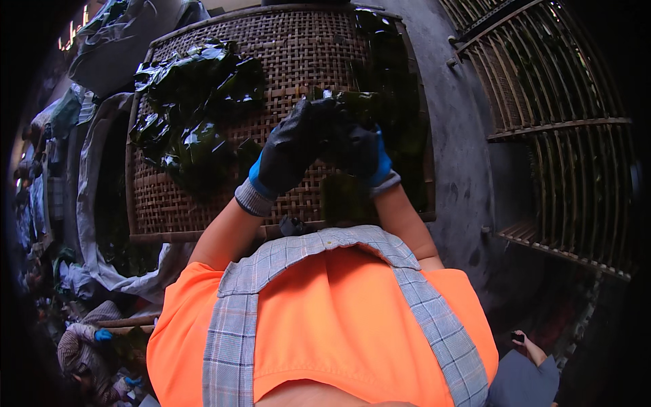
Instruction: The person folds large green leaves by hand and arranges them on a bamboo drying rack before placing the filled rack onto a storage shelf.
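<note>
My left hand [293, 139] and my right hand [358, 144], in black gloves with blue edges and grey cuffs, meet over a woven bamboo tray [298, 51]. Their fingers are closed around a glossy dark green sheet [361, 102], whose edge shows beyond the fingertips; the dark gloves hide most of the grip. On the tray's left side lies a loose, wet-looking heap of similar dark sheets [193, 108]. Flat dark sheets [400, 129] cover the right side, and another [342, 200] lies near the front edge.
Slatted bamboo racks [556, 136] stand at the right beyond a grey concrete floor [461, 149]. A white sheet-lined container [91, 197] is at the left, behind it a pale sack [119, 51]. Another person with blue gloves [85, 346] is at the lower left, a further person [525, 376] lower right.
</note>
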Tool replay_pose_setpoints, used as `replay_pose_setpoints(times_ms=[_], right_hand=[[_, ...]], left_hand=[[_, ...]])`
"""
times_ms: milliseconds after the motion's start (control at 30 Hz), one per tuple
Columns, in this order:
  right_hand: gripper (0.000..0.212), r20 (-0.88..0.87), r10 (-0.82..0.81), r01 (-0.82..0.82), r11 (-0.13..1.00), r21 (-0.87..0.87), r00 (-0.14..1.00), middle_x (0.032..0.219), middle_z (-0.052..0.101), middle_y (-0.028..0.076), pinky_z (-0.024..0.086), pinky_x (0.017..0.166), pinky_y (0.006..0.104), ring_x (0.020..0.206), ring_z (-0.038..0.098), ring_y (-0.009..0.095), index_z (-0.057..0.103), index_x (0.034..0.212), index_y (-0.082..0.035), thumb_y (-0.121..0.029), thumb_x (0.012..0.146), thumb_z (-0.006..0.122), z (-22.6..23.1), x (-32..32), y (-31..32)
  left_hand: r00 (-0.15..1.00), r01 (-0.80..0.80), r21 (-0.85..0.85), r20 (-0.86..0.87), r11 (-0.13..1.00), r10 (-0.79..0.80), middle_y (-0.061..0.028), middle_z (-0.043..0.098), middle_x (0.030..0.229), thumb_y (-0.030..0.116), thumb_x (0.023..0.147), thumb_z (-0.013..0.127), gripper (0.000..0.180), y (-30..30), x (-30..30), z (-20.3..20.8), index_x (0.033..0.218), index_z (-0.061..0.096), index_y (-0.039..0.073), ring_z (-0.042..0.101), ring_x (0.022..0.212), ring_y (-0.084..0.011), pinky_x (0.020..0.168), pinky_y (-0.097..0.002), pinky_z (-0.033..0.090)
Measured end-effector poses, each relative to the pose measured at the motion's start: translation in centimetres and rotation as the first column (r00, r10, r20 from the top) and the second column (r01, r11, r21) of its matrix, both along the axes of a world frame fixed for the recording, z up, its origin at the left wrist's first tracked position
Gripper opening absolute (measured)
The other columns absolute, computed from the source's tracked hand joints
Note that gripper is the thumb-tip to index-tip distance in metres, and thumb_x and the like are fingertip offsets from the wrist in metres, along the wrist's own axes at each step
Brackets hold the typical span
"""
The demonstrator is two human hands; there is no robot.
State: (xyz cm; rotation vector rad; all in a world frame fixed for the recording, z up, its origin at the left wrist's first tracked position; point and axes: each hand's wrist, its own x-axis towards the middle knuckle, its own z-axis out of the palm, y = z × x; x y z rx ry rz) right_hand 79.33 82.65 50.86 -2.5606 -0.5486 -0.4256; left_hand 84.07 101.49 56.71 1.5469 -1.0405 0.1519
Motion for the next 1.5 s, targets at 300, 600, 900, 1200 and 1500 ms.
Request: replay_pose_setpoints(times_ms=[300,600,900,1200,1500], right_hand=[[0.030,-0.346,0.187,0.166,0.613,0.772,0.919,0.108,0.064,0.012,0.049,0.086,0.0289,0.097,0.061,0.017,0.053,0.119,0.005,-0.011,0.094,0.047,1.5,0.4,-2.7],[0.032,-0.875,-0.156,0.735,0.620,0.275,0.458,0.090,0.063,0.010,0.050,0.075,0.0307,0.080,0.058,0.015,0.057,0.102,0.006,-0.016,0.082,0.068,-7.8,4.5,-6.0],[0.015,-0.530,-0.503,0.725,0.558,0.404,0.683,0.079,0.063,0.005,0.050,0.065,0.0278,0.065,0.058,0.015,0.063,0.100,-0.002,-0.007,0.085,0.060,-7.5,4.7,-4.3],[0.047,-0.513,0.004,0.158,0.950,0.271,0.858,0.108,0.064,0.015,0.052,0.073,0.0349,0.090,0.065,0.029,0.056,0.120,-0.004,-0.032,0.082,0.067,-5.6,5.8,9.2],[0.007,-0.460,-0.181,-0.016,0.919,-0.393,0.869,0.088,0.066,0.017,0.052,0.064,0.0468,0.082,0.065,0.035,0.062,0.082,-0.008,-0.010,0.076,0.058,-8.9,5.2,19.4]], left_hand=[[0.700,0.249,-0.031,-0.685,0.968,-0.202,-0.0042,0.056,0.117,0.026,0.090,0.058,0.042,-0.4,0.5,-8.9,0.123,0.048,0.002,0.054,0.101,-0.0115,0.087,-0.0277,0.047],[0.128,-0.040,-0.009,-0.992,0.999,-0.004,-0.0051,0.064,0.096,0.025,0.091,0.057,0.030,-2.4,3.3,-14.9,0.112,0.057,0.003,0.060,0.085,-0.0165,0.075,-0.0292,0.050],[0.337,-0.109,0.300,-0.886,0.948,0.319,-0.0089,0.065,0.098,0.031,0.088,0.060,0.040,-2.4,2.4,-17.9,0.105,0.059,-0.005,0.059,0.085,-0.0165,0.081,-0.0297,0.046],[0.507,-0.732,0.558,0.064,0.390,0.860,-0.0190,0.038,0.136,0.025,0.077,0.069,0.059,11.5,-6.3,-15.0,0.126,0.047,0.001,0.044,0.119,-0.0368,0.098,-0.0393,0.040],[0.599,-0.626,0.713,0.182,0.315,0.780,-0.0173,0.043,0.134,0.021,0.072,0.070,0.050,12.7,-6.1,-15.3,0.117,0.055,0.004,0.050,0.111,-0.0326,0.093,-0.0370,0.044]])
